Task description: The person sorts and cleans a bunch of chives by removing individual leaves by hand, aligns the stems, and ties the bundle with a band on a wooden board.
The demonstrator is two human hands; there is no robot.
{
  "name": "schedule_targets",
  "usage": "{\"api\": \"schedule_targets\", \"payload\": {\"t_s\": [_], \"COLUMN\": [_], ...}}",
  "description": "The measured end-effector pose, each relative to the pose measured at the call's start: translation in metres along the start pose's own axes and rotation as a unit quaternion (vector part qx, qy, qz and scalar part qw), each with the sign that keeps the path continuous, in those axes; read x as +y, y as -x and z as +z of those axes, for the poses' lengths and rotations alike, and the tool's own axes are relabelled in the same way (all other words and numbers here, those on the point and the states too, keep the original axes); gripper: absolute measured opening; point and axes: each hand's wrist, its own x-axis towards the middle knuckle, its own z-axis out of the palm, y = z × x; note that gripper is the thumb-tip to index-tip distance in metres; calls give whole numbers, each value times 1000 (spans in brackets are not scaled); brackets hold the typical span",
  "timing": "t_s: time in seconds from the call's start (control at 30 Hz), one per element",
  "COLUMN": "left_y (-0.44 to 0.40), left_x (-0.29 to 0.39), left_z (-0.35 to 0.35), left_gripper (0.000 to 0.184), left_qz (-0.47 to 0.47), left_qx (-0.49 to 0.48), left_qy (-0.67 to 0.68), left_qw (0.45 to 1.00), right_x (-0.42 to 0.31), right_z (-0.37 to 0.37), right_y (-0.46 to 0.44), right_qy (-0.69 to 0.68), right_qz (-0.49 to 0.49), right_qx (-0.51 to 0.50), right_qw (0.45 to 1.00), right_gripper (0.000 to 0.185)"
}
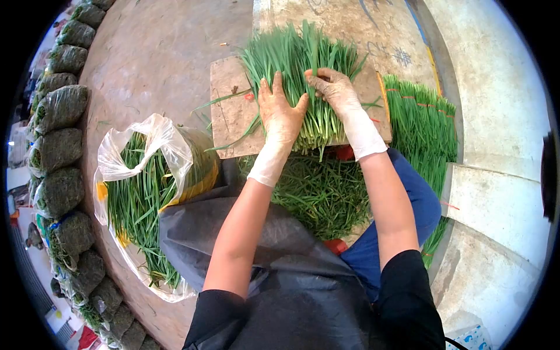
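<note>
A thick pile of long green leafy stalks lies on a wooden board, with the pale cut ends toward me. My left hand, in a dirty pale glove, rests on the left side of the pile with its fingers spread. On the right side of the same pile, my right hand, gloved too, has thumb and fingers pinched together around a green leaf that stands up from the pile. Loose leaves stick out past the board's left part.
An open plastic bag of green leaves stands at the left. Loose trimmings lie below the board, between my legs. Banded green bundles are stacked at the right. Wrapped bales line the far left. Pale slabs border the right side.
</note>
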Motion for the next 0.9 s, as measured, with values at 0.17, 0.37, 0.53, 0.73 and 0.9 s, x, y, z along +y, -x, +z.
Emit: {"api": "schedule_targets", "payload": {"t_s": [0.17, 0.37, 0.53, 0.73, 0.9], "left_y": [-5, -15, -8, -18, -31], "left_x": [6, -17, 13, -21, -91], "left_z": [5, 40, 6, -19, -62], "left_gripper": [83, 110, 110, 86, 41], "left_qz": [-41, 12, -41, -30, -176], "left_qx": [12, -59, -65, 15, 40], "left_qy": [13, -141, -85, 122, 116], "left_qw": [999, 988, 993, 992, 977], "right_x": [2, -35, -65, 22, 85], "right_z": [-3, -5, -38, -97, -142], "right_y": [22, 107, 178, 115, 23], "right_qy": [-100, 88, -7, 322, 593], "right_qz": [-154, -202, 17, -57, -161], "right_qx": [-70, -49, -311, -104, 91], "right_qw": [980, 974, 950, 939, 784], "right_gripper": [31, 23, 23, 30, 27]}}
